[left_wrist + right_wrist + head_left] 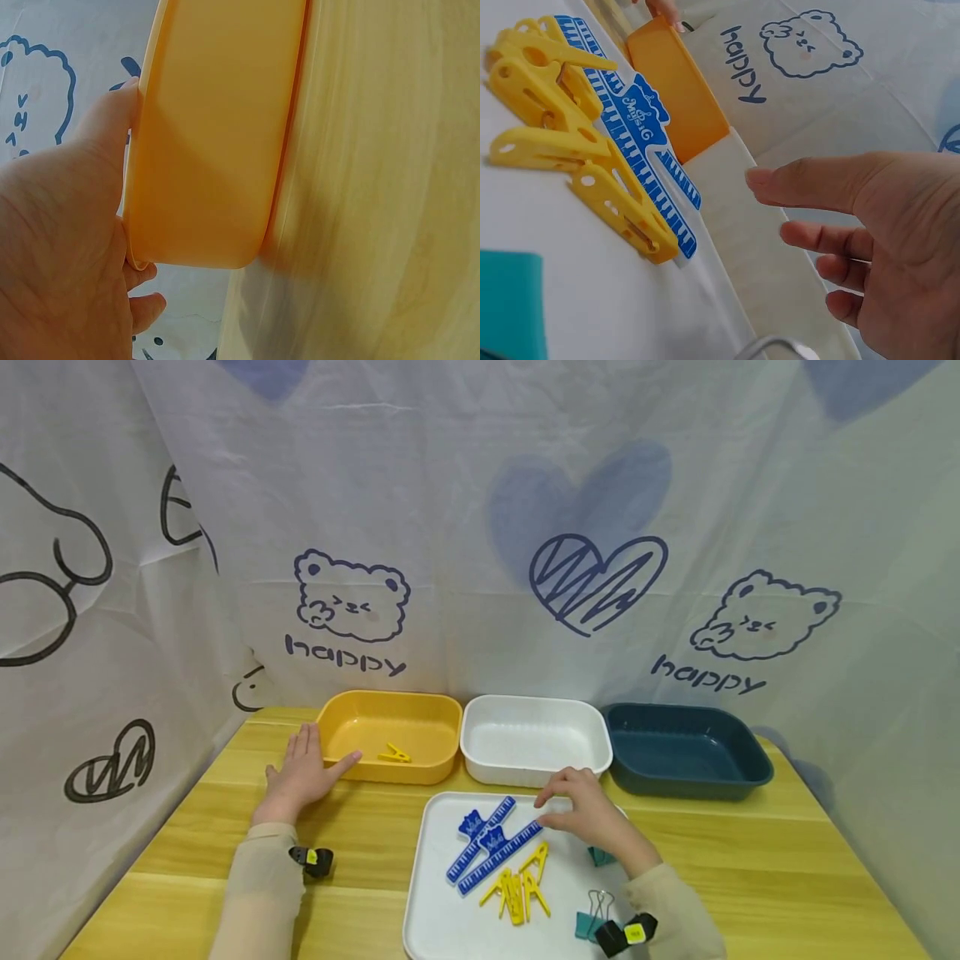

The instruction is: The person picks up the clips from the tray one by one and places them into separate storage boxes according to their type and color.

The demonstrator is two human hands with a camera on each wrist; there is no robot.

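Note:
My left hand [302,775] rests on the near left corner of the yellow bin [386,772], its thumb along the front rim; the left wrist view shows the hand [64,225] against the bin's edge [217,150]. One yellow clip [394,753] lies in that bin. My right hand [581,810], fingers bent loosely and holding nothing, hovers over the white tray's [435,910] back edge, by the end of a blue piano-pattern clip [501,857]. A second blue clip [480,839] lies beside it. Several yellow clips [516,897] are nearer the front.
A white bin [536,772] and a dark teal bin [690,785] stand right of the yellow bin at the table's back. Teal binder clips [587,927] lie on the tray's right side, partly under the right arm. A patterned cloth hangs behind.

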